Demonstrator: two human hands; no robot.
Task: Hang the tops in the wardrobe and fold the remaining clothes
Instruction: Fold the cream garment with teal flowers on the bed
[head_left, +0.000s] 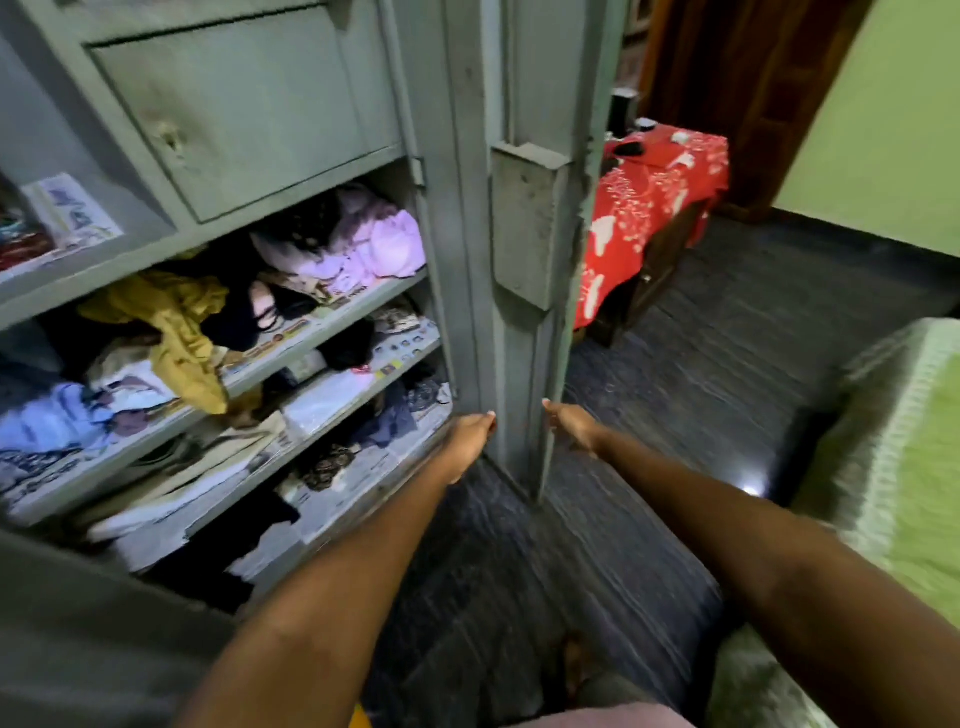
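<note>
Clearly the grey-green steel wardrobe (270, 130) stands open, its swung-out metal door (524, 291) seen edge-on near the middle of the view, and the job looks barely begun. Its newspaper-lined shelves (332, 322) hold loose heaps: a crumpled mustard-yellow garment (176, 332) spilling over the edge, a bundled pale pink top (384, 244) above it, and dark and patterned pieces below. Nothing in view hangs on a hanger, no rail shows, and few pieces look neatly folded, so hanging and folding both seem still ahead. To the right lie a bed with a green quilted cover (893, 467) and a table under a red printed cloth (649, 208). Both arms reach forward and down. The left hand (470, 431) and right hand (574, 423) sit on either side of the door's lower edge, neither holding any clothing; whether the fingers grip the door I cannot tell.
</note>
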